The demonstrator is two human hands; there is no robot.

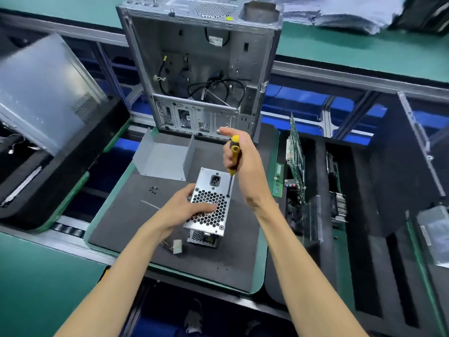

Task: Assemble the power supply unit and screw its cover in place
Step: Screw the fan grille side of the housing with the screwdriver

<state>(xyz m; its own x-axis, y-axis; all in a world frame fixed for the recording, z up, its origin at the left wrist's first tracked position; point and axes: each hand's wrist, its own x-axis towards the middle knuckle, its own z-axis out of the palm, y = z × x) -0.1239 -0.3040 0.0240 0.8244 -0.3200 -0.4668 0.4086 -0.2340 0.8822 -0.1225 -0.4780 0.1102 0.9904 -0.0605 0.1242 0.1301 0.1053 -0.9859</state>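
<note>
Power supply unit (209,205) on grey foam mat (136,215); left hand (192,207) flat atop, right hand (243,159) gripping screwdriver (233,155).

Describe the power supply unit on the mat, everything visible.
The power supply unit is a bare silver metal box standing on the dark foam mat. Its upward face carries a honeycomb vent grille, a black power inlet socket at the far end and a screw at the near right corner. A white connector on wires lies at its near left. The left hand presses flat on the grille. The right hand grips a yellow-handled screwdriver, tip at a right-edge screw hole.
</note>
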